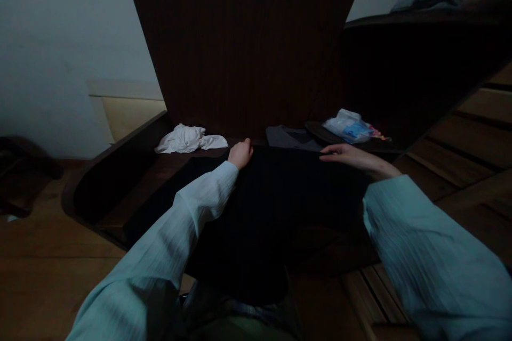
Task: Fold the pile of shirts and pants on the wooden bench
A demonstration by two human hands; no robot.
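A black garment (272, 208) is spread over the dark wooden seat and hangs down over its front toward me; its exact kind is lost in the dim light. My left hand (241, 153) is closed on the garment's far edge near the middle. Farther right, my right hand (348, 159) pinches the same edge between thumb and fingers. Just beyond that edge, between my hands, lies a folded grey cloth (292, 137).
A crumpled white cloth (186, 138) lies at the left on the seat (120, 205), beside its raised side (116, 160). At the right are a blue-and-white plastic packet (349, 126) and a dark shelf (416, 18) with cloth on top. A tall dark panel (248, 42) stands behind.
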